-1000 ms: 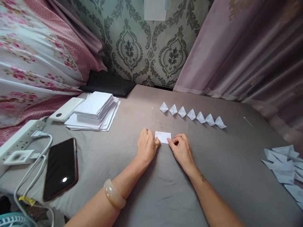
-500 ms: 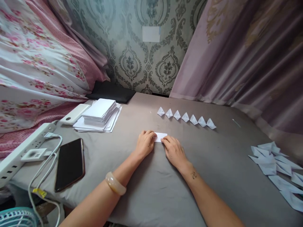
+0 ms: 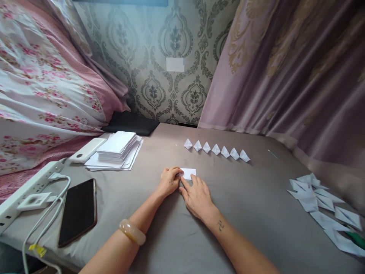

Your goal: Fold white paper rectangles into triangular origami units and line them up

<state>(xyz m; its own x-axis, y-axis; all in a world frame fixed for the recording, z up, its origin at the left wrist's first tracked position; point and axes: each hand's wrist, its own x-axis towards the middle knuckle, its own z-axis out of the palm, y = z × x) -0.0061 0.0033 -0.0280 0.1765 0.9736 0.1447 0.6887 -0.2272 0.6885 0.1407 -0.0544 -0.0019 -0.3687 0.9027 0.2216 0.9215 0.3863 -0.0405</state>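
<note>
A small folded white paper [image 3: 188, 174] lies on the grey cloth in front of me, its long side running left to right. My left hand [image 3: 170, 180], with bent fingers closed, grips the paper's left end. Stretched and slightly apart, the fingers of my right hand [image 3: 198, 196] rest at the near edge of the paper. The right thumb points left, close to my left fingers. Beyond both hands, a slanting row of several small folded paper pieces [image 3: 207, 147] stands on the cloth.
Left are a stack of white paper [image 3: 116, 142], a white power bank [image 3: 87, 150], a phone [image 3: 78, 211] and a power strip [image 3: 31, 192] with cables. Several folded papers [image 3: 309, 199] lie in a pile at right. A black folder [image 3: 131, 123] is at the back.
My right hand has shifted its fingers leftward along the paper's near edge, from its right side toward my left hand. The view has tilted up a little. My left hand keeps its grip.
</note>
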